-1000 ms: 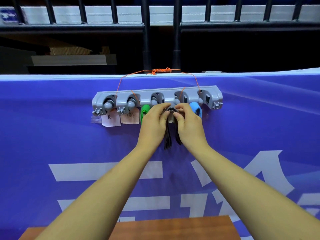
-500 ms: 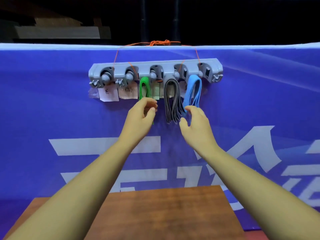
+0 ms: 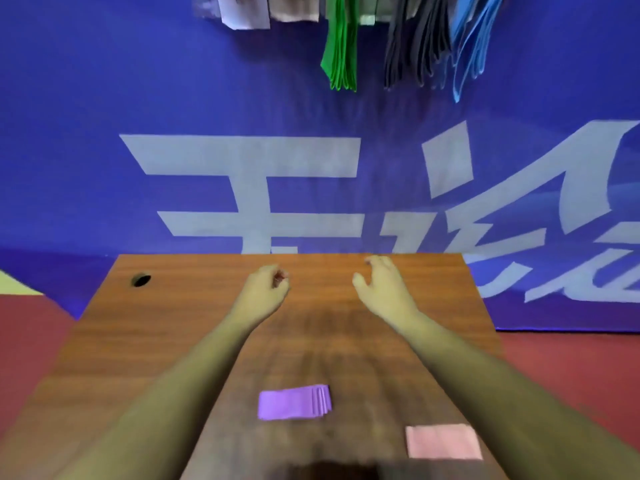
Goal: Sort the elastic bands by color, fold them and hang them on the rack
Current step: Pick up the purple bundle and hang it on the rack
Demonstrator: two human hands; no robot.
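**Purple stack next, both hands free**

The purple bands [image 3: 294, 401] lie folded in a flat stack at the lower middle of the frame, on the counter [image 3: 173, 341]. The pink bands [image 3: 443, 441] sit in their own folded stack well apart, toward the lower right. Neither colour is hung yet. Along the top edge the green bands [image 3: 341, 53], dark bands [image 3: 415, 46] and blue bands [image 3: 471, 46] hang side by side against the banner [image 3: 104, 133], with paper labels [image 3: 242, 12] to their left. The rack itself is cut off above the frame.

My left hand [image 3: 263, 292] hovers over the far part of the counter with its fingers loosely curled around nothing. My right hand [image 3: 384, 289] is beside it, fingers spread and relaxed, also empty.

I judge the step in hand to be reaching back for the purple stack, which is nearer to me than either hand. I would pinch it across the folded end so that all the layers come up together, and steady the loose edges with the other hand. I would keep the fold closed on the way up, since a slack layer could slip out and undo the sort. I would leave the pink stack alone until the purple one is hung.
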